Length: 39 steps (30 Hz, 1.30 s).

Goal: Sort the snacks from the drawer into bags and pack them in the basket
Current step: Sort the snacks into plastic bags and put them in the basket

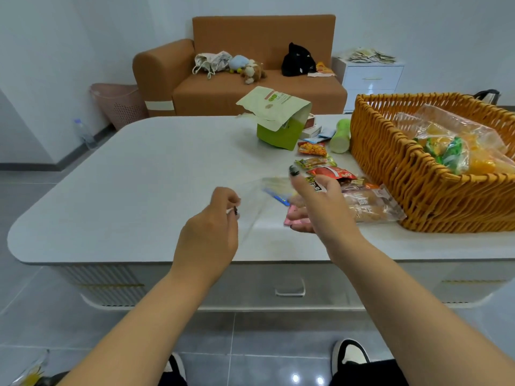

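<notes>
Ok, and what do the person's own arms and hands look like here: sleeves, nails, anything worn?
Both forearms are bare up to the frame edge, with no sleeves, watch or bracelet showing. No gloves or rings are visible on the left hand or the right hand. The nails are long and painted dark, with a paler pattern on the right thumb nail. Below, black trousers and black-and-white shoes show.

We find the worktop [139, 176] bare across the left and centre of the frame, open to a hand from the near edge. At right, the wicker basket [404, 174] walls off that side. Loose snack packets [328, 171] crowd the strip just left of it. Further back, at centre right, a green carton [278, 132] and a green bottle [341, 136] stand in the way.
</notes>
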Motion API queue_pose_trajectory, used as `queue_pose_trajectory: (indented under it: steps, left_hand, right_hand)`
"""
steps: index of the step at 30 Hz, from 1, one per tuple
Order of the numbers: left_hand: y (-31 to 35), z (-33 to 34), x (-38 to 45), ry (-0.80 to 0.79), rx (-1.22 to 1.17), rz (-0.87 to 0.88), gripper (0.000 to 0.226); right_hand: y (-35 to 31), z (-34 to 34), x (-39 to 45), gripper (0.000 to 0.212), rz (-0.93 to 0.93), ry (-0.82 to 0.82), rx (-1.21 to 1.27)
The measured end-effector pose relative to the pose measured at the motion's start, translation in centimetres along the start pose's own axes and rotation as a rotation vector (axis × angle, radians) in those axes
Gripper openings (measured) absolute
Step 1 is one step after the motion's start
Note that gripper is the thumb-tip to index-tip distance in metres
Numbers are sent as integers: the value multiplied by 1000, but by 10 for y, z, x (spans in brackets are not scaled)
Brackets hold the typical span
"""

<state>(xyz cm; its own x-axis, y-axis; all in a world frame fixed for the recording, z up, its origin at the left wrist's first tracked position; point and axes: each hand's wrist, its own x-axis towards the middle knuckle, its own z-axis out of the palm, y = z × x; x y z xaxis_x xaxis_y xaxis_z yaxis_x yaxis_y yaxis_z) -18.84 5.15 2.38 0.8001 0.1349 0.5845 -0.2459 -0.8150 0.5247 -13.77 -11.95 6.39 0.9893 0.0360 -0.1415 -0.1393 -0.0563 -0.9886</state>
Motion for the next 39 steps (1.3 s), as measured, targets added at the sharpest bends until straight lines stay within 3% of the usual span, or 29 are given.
queue_pose_trajectory:
  steps: [5,9,12,16,19,21,24,26,29,32,37,39]
  left_hand:
    - [15,-14,17,191,-595,-468,16]
    - [14,-20,24,284,-848,-629,14]
    - [14,-24,25,310,-726,-497,10]
    - [8,-34,25,345,-232,-12,15]
    - [-4,-41,27,375,90,225,16]
    - [-12,-43,27,348,264,326,24]
    - [-21,-38,26,228,367,329,43]
    - [-27,-32,24,142,396,319,46]
    - [-27,-24,20,51,394,315,48]
    - [-20,-17,16,12,372,338,46]
    - [-11,-10,10,-50,324,370,53]
    - [-11,-8,10,-71,308,361,53]
  right_hand:
    - [4,14,-12,86,-264,-45,-152]
    - [11,21,-20,75,-343,-207,-233]
    - [13,27,-27,76,-354,-309,-202]
    - [11,30,-29,73,-359,-331,-166]
    - [15,30,-26,57,-482,-233,-235]
    - [15,29,-25,40,-694,-87,-271]
    - [10,23,-25,25,-1138,88,-328]
    - [10,21,-26,21,-1271,79,-379]
    - [23,27,-22,22,-1258,-40,-567]
    - [43,35,-13,27,-1117,-93,-860]
    - [39,37,-11,23,-1056,44,-1051]
    - [34,36,-13,20,-1033,18,-1068]
